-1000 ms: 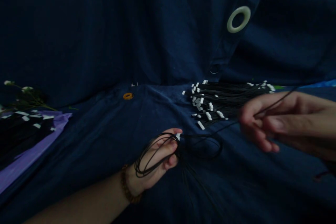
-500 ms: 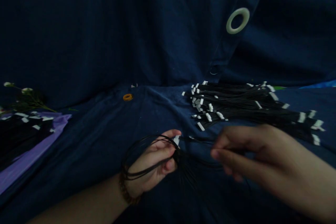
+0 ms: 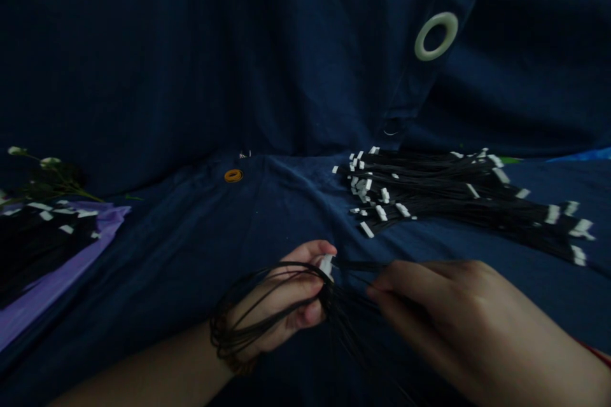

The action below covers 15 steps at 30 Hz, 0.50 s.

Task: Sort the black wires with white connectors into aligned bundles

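Note:
My left hand [image 3: 281, 299] is closed around a bundle of thin black cables [image 3: 341, 315], with loops of them hanging back over the wrist. A white connector [image 3: 326, 265] pokes up between the thumb and index finger. My right hand [image 3: 443, 318] sits to the right, its thumb and fingers pinched on black cable strands [image 3: 360, 265] that run across from the connector. The fingertips are partly hidden, and the far ends of the strands are lost in the dark.
Behind my right hand lies a large pile of black cables with white connectors [image 3: 429, 187]. More such cables [image 3: 42, 235] rest on a purple sheet [image 3: 62, 273] at the left, near white flowers [image 3: 50, 162]. An orange coil [image 3: 233, 176] sits mid-cloth. A pale ring [image 3: 436, 36] is on the curtain.
My right hand has moved slightly left and down, closer to the left hand. The cable loops over my left wrist have sunk lower and spread out. The left hand keeps its grip.

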Each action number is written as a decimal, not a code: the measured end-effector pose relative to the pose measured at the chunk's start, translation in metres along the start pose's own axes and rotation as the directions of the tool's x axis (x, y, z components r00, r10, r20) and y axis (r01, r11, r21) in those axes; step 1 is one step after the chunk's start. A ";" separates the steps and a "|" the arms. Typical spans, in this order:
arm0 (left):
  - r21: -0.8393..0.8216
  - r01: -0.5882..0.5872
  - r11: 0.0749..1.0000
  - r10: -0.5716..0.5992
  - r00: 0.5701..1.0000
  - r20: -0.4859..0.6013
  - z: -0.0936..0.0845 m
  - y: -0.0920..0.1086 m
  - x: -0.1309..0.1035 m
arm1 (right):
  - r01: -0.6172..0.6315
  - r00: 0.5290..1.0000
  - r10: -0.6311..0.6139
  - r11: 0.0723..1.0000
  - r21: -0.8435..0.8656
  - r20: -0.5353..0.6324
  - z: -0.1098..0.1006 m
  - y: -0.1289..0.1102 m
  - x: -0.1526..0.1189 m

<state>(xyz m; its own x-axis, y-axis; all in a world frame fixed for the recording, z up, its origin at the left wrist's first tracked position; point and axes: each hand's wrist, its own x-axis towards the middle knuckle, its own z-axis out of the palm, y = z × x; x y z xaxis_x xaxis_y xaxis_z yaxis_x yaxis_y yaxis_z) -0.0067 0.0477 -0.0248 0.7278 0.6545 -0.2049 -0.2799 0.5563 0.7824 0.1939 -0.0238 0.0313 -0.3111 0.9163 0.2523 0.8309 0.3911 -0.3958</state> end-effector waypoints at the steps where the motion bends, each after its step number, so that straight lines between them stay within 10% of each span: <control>1: 0.006 -0.005 1.000 0.005 1.000 0.015 0.000 0.000 0.000 | 0.013 1.000 -0.013 0.999 -0.048 -0.005 0.000 0.000 -0.001; 15: 0.035 -0.069 0.997 0.065 0.993 0.103 0.005 0.000 0.003 | 0.149 0.975 -0.178 0.968 -0.200 -0.136 0.003 -0.003 0.001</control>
<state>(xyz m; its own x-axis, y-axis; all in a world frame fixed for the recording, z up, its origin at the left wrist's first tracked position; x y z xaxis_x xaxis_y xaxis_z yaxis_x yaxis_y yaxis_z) -0.0012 0.0474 -0.0233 0.7687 0.6329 -0.0922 -0.3069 0.4915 0.8150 0.1898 -0.0234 0.0295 -0.3881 0.8115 0.4369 0.8506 0.4978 -0.1690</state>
